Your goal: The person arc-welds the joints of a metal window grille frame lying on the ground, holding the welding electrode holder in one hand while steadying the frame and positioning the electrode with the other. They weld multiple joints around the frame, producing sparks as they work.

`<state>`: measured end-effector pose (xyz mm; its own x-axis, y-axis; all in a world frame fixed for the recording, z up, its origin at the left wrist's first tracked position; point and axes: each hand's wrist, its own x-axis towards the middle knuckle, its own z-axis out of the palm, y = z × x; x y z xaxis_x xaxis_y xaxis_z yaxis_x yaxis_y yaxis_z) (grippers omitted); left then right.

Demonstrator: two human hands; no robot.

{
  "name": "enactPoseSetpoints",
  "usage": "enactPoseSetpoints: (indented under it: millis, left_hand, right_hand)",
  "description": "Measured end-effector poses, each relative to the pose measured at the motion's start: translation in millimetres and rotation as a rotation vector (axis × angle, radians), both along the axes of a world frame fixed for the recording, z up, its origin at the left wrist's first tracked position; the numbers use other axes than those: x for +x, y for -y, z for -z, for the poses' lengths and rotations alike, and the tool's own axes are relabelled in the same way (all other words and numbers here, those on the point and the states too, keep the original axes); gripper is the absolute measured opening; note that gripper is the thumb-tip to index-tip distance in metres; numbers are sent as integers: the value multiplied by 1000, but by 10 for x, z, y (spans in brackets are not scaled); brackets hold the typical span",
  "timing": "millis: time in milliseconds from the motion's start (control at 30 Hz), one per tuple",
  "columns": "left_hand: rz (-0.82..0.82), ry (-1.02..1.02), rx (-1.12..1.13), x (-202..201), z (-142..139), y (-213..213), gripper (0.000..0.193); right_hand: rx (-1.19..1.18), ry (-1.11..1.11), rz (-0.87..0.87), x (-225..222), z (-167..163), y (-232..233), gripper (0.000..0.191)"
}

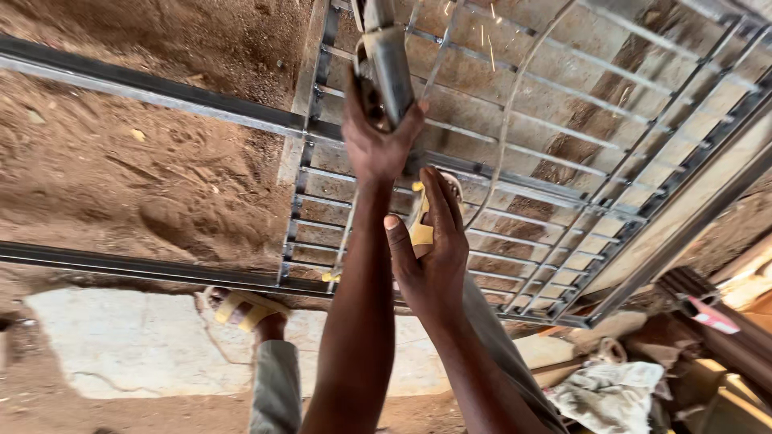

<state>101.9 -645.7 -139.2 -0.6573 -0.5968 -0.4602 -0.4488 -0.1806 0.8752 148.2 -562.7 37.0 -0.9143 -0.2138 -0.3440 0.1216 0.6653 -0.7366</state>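
Steel grille [555, 161] lies flat on the dirt, running from 7 to 1 o'clock. Left hand [378, 141] wraps the grinder [386, 64] at 12 o'clock, throwing sparks. Right hand [430, 249], nearer the body, rests fingers spread against a bar.

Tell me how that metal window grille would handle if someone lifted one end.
The grille probably stays stiff: its bars are joined into a frame. Likely heavy, being all steel and wide. It lies flat across rails, so rolling seems unlikely.

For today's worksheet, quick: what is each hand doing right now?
Left hand: closed around the grinder.
Right hand: open, over the metal grille.
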Motion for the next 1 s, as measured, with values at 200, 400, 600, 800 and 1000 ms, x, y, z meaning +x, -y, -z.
enactPoseSetpoints:
  millis: [200,400,600,800,1000]
  left_hand:
    - [527,-22,-925,249,-506,343,94]
    - [836,-52,-1096,321,-268,129,84]
    - [885,40,-1130,316,-19,-293,96]
    - [943,118,-1133,265,7,-418,102]
    - [942,100,-1191,241,-10,-440,102]
  right_hand:
    - [-35,35,113,29,-150,-139,62]
    - [-22,53,195,140,-152,-392,62]
    - [-84,77,298,250,-128,-548,63]
    - [-88,75,341,233,-122,-721,62]
    - [-103,62,375,184,-124,-777,63]
